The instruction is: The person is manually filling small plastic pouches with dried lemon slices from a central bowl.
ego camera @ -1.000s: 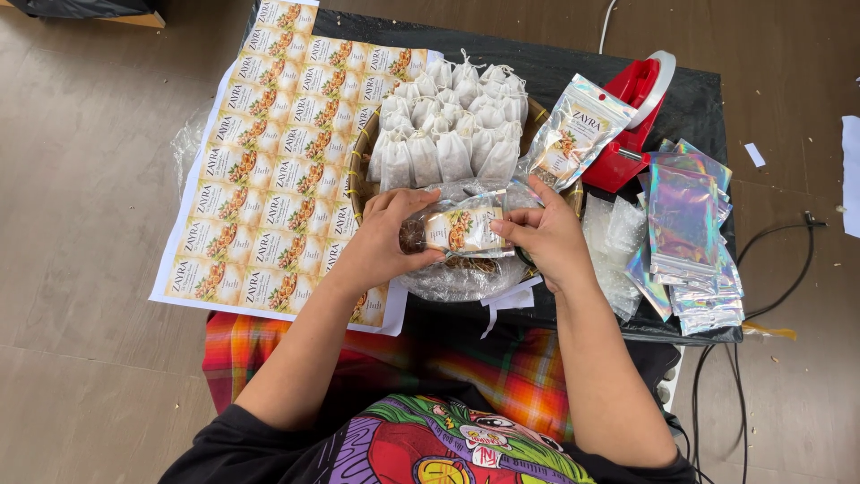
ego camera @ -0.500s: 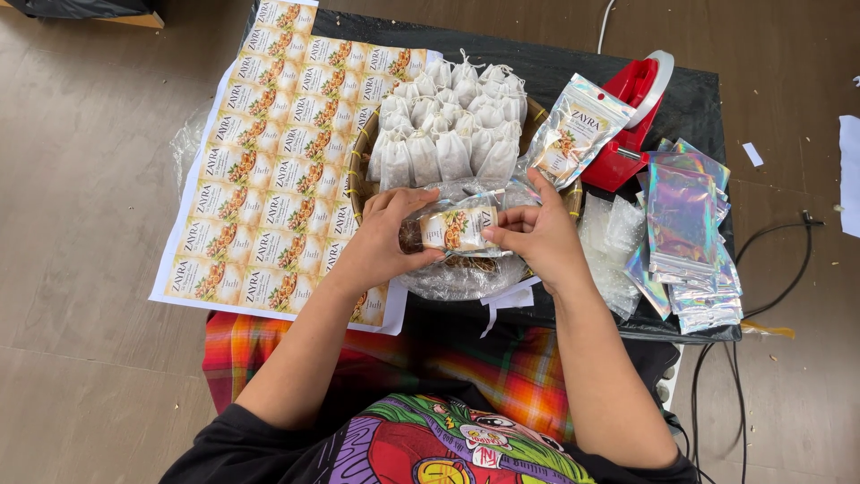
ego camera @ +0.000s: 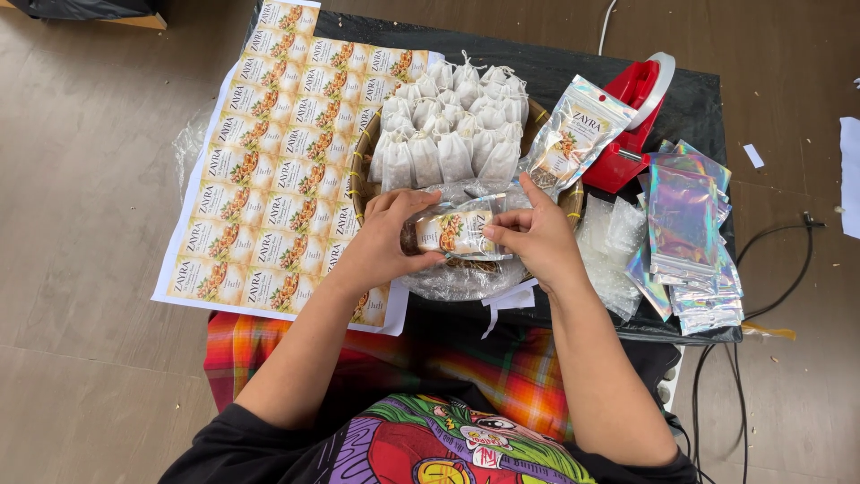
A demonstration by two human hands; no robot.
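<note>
Both hands hold one small labelled pouch (ego camera: 455, 233) over the near edge of a round woven basket (ego camera: 360, 179); the pouch lies on its side, its long axis running from nine o'clock to three o'clock, label face up toward the camera. The left hand (ego camera: 381, 242) grips the pouch's nine o'clock end, fingers curled over the top and thumb beneath; the right hand (ego camera: 536, 235) pinches the three o'clock end between thumb and fingers, the forefinger raised toward twelve o'clock. Under the pouch lies crumpled clear plastic (ego camera: 457, 280); at twelve o'clock from it the basket is packed with small white tied sachets (ego camera: 452, 125), standing upright and touching one another. At ten o'clock a printed sheet of labels (ego camera: 269, 170) lies flat, its far end reaching toward twelve o'clock. At one o'clock a finished shiny pouch (ego camera: 573, 134) leans on the basket rim, just beside a red tape dispenser (ego camera: 638, 116). At three o'clock a stack of holographic empty pouches (ego camera: 685, 233) rests on the black table (ego camera: 573, 63), near a heap of clear bags (ego camera: 609, 251).
</note>
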